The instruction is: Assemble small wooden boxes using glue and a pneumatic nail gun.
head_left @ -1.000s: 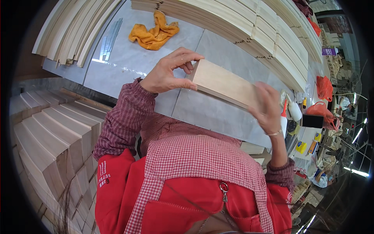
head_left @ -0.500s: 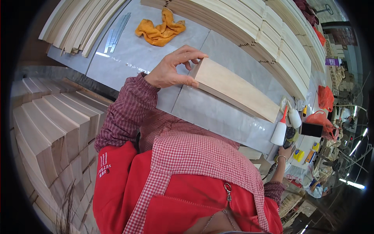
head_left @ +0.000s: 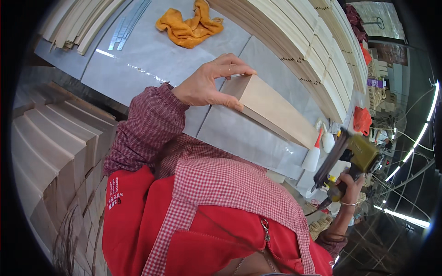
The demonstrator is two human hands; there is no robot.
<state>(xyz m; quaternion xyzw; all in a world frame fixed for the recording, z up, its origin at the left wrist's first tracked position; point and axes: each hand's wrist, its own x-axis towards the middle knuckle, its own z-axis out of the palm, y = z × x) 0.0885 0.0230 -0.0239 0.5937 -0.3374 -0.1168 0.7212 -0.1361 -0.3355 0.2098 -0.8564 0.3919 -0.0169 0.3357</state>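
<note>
A long, pale wooden box-shaped piece [head_left: 276, 110] lies on the grey table, running from my left hand toward the right. My left hand [head_left: 209, 83] grips its near-left end, thumb on one edge and fingers on the other. Off the table's right end, my right hand [head_left: 351, 186] is wrapped round the handle of a nail gun [head_left: 361, 149], olive-yellow and black. Raised and tilted, the nail gun stands apart from the wood. A hose or cord trails from near its handle.
Stacked pale wooden strips [head_left: 294, 37] line the far side; more lie at the upper left. An orange cloth [head_left: 189, 25] and thin metal strips [head_left: 129, 25] rest on the table. White squeeze bottles [head_left: 312, 156] stand by the wood's right end. Timber [head_left: 46, 133] is piled at left.
My right hand has lifted the nail gun from the table's right end, up and to the right. My left hand keeps its hold on the wooden piece. The whole view has shifted slightly.
</note>
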